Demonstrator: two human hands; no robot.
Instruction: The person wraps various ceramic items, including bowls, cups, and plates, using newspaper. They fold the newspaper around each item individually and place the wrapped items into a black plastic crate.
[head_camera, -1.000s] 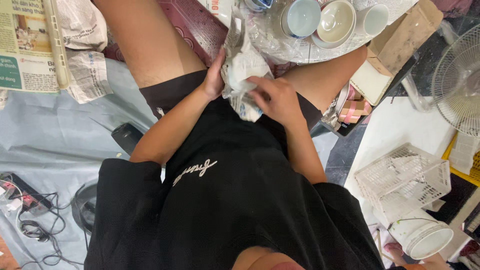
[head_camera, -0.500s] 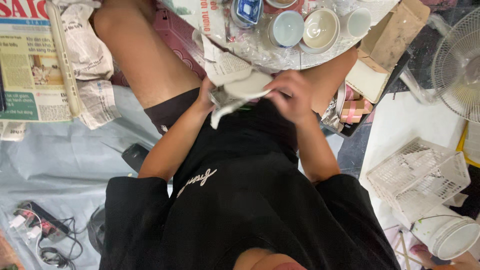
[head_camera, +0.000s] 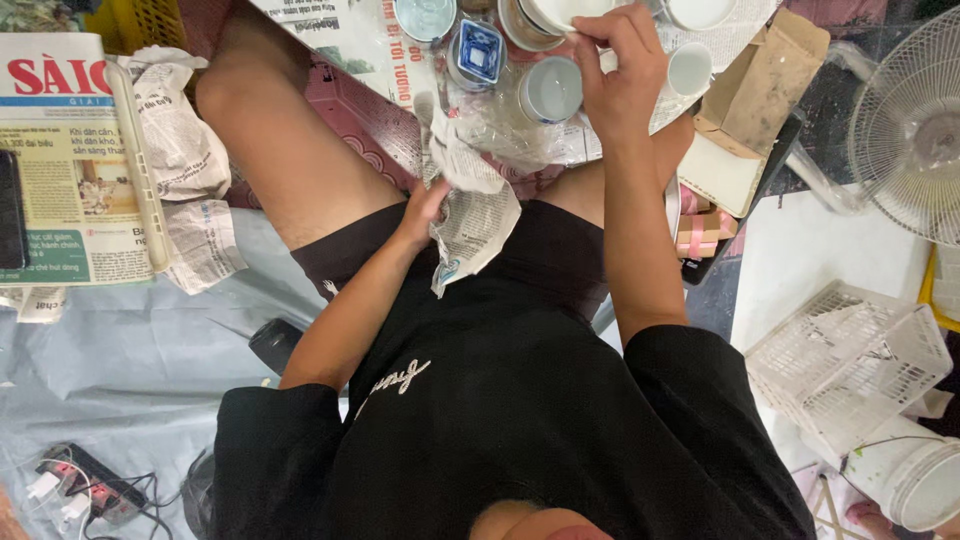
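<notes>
Your left hand (head_camera: 422, 212) pinches a crumpled sheet of newspaper (head_camera: 470, 215) in your lap, fingers closed on its edge. Your right hand (head_camera: 620, 70) is out at the crockery spread ahead, fingers curled shut on the rim of a white bowl (head_camera: 560, 12) at the top edge; how firm that hold is can't be told.

Progress, judged from the layout: none of the dishes in sight is wrapped. A pale cup (head_camera: 551, 90), a small blue square dish (head_camera: 480, 52), a round blue-rimmed dish (head_camera: 424, 16) and a white cup (head_camera: 691, 68) all sit bare on clear plastic sheet (head_camera: 500, 125) over newsprint. So you look early on, paper ready in one hand, dish just being picked.

Spare newspaper stack (head_camera: 70, 160) lies off to your left, a cardboard box (head_camera: 755, 85) to the right.
</notes>
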